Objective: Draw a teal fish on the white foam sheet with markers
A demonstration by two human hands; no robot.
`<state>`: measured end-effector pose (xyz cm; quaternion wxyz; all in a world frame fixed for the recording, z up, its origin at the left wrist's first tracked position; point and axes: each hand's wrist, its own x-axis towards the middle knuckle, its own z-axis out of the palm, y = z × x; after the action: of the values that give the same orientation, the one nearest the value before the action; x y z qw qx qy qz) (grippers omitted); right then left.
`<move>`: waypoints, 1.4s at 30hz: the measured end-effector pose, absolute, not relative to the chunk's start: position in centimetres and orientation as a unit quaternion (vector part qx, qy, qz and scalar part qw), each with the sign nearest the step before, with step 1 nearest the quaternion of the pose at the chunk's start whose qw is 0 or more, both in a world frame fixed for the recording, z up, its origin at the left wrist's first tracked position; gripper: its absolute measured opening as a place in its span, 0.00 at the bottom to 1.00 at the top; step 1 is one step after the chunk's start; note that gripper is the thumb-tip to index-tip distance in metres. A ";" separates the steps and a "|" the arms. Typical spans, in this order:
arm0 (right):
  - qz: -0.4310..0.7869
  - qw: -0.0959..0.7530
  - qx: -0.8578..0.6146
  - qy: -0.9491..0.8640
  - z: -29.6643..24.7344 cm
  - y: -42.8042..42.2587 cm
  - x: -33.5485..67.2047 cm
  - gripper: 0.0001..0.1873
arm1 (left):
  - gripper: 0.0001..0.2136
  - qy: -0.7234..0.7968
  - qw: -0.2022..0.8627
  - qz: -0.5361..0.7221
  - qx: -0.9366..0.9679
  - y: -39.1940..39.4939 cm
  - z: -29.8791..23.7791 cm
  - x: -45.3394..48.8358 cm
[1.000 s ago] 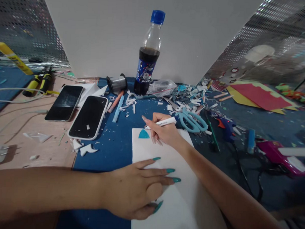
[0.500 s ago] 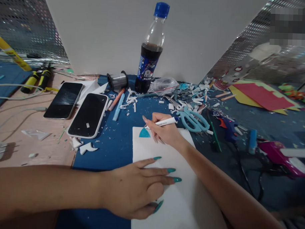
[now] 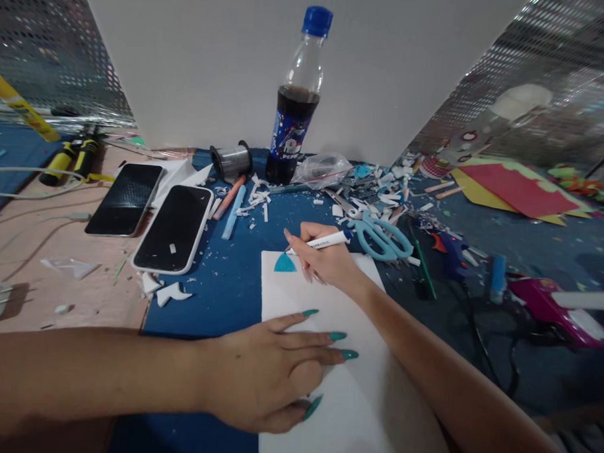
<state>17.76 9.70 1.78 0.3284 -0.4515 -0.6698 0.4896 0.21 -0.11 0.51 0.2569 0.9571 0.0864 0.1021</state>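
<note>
Across the blue tabletop [image 3: 204, 322], a white sheet [image 3: 355, 400] runs down past the bottom of view, shadowed along its right. Over its left edge reaches the left hand [image 3: 272, 371], palm down, open with fingers loosely spread, touching the sheet. Farther up, the right hand [image 3: 328, 259] is closed in a writing grip, thumb and fingers pinching a marker [image 3: 327, 240] towards its tip. That marker slants down to the left, its barrel white with small dark lettering, its blue end just beside the light-blue scissors [image 3: 381, 237]. Near the sheet's upper left corner is a solid blue shape [image 3: 285, 263], curved-sided and straight-based; whether the tip touches it cannot be told.
</note>
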 end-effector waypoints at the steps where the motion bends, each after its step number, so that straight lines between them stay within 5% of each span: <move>1: 0.489 0.329 -0.452 -0.670 1.8 9.7 17.8 0.30 | 0.16 0.088 0.256 0.100 0.958 -0.1 0.5 0.2; 42: 0.469 0.337 -0.420 -0.700 1.5 10.0 18.1 0.22 | 0.16 0.083 0.225 0.135 0.961 -0.1 0.3 0.0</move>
<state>18.08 10.01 1.48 0.3374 -0.4200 -0.7001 0.4686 -0.02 -0.07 0.35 0.2252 0.9614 0.0828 0.1347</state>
